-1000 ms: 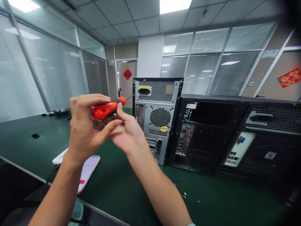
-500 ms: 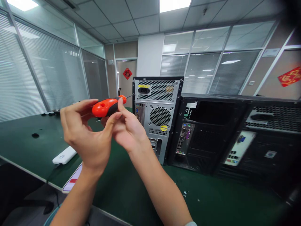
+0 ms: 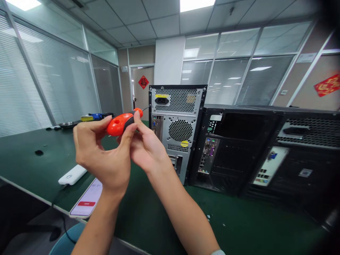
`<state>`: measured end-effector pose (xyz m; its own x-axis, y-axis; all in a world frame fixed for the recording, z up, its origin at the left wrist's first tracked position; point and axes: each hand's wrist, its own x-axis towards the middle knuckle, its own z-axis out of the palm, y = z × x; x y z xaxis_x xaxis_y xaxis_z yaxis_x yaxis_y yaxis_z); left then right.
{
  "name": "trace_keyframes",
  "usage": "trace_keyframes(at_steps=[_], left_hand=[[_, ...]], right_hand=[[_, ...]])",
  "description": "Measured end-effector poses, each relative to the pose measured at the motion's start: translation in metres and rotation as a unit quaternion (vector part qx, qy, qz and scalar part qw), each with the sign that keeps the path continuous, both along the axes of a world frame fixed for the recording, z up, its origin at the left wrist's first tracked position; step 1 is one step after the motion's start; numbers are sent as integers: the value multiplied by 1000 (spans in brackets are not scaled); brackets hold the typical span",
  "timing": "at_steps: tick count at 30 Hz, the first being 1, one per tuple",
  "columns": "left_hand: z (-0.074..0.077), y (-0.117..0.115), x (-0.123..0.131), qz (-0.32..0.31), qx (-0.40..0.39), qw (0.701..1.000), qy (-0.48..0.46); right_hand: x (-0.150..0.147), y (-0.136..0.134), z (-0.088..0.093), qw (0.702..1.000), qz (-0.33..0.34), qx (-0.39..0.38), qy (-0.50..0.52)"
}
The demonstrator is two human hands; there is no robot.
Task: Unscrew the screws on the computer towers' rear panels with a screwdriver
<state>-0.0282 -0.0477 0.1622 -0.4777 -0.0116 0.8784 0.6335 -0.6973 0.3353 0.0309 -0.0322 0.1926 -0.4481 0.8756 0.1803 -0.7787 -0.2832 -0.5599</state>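
Note:
An orange and black screwdriver (image 3: 118,124) is held between both my hands, its thin shaft pointing right. The tip meets the upper left edge of the back of a computer case (image 3: 199,122), by a screw hole. My left hand (image 3: 102,152) curls around the handle's rear end with thumb and fingers. Close to the handle's front, my right hand (image 3: 146,145) pinches it with the thumb on top; its other fingers are partly hidden behind my left hand. The case stands upright, showing a power supply grille, a socket and a round fan grille.
Two black computer cases (image 3: 228,159) (image 3: 297,166) stand to the right. On the green table (image 3: 148,212) lie a white power strip (image 3: 73,174) and a phone (image 3: 87,202) near the left edge. Behind my left hand are a metal dish (image 3: 67,124) and blue and yellow items (image 3: 97,116).
My left hand has shifted right and slightly down along with the handle, which looks turned a little. More of the phone and the dish shows. My right hand stays nearly in place.

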Motion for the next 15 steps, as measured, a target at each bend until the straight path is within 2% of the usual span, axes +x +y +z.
trace_keyframes(at_steps=[9,15], left_hand=[[7,1,-9,-32,37,999,13],[7,-4,-12,-45,0,997,59]], right_hand=[[0,-2,5,999,21,-15,27],[3,-2,3,999,25,2,48]])
